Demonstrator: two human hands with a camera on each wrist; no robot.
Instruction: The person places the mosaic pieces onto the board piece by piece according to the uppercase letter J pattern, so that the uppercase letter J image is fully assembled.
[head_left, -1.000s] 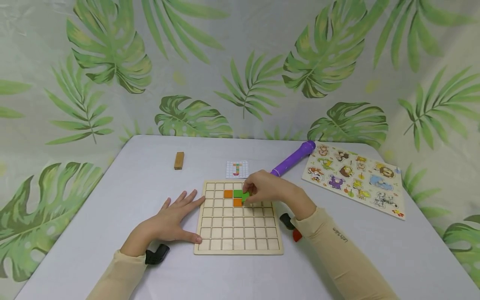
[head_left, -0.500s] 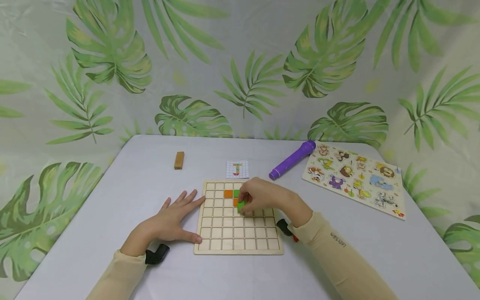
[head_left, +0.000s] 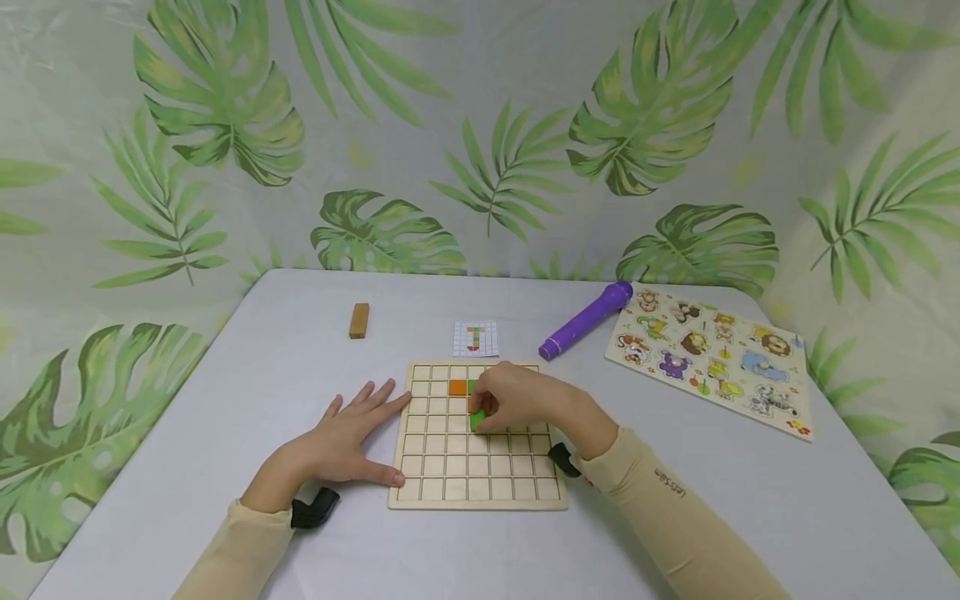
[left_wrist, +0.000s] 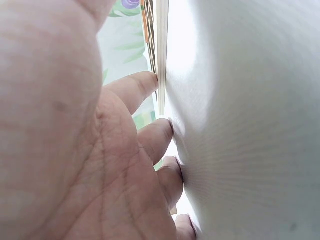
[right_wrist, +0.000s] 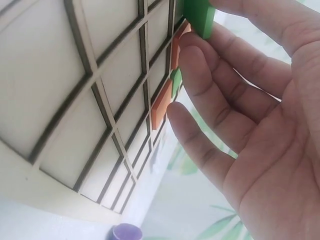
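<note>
A pinch between thumb and fingertips — that is how the right hand [head_left: 517,397] has hold of 1 green tile [head_left: 477,422], the digits closed down to the tile's own breadth. The tile is low over the middle of the grid board [head_left: 435,467], on the near side of the tiles already set there; whether it touches the wood I cannot tell.

On the head view an orange tile [head_left: 457,387] lies in a square clear of the fingers, with another green tile [head_left: 472,386] right beside it, mostly hidden by the knuckles. From the right wrist, 2 orange pieces [right_wrist: 161,106] show in squares near the fingertips.

The left hand [head_left: 345,442] is spread and grips nothing; its thumb and index fingertip touch the board's left edge, while the other fingers reach out over the white tabletop [head_left: 187,442].

Beyond the board's far edge lies a small card [head_left: 476,339] printed with a coloured hook shape on a grid. Farther left is a wooden block [head_left: 359,321]; to the right, a purple microphone [head_left: 585,322] lies with its head against an animal puzzle [head_left: 712,358].
</note>
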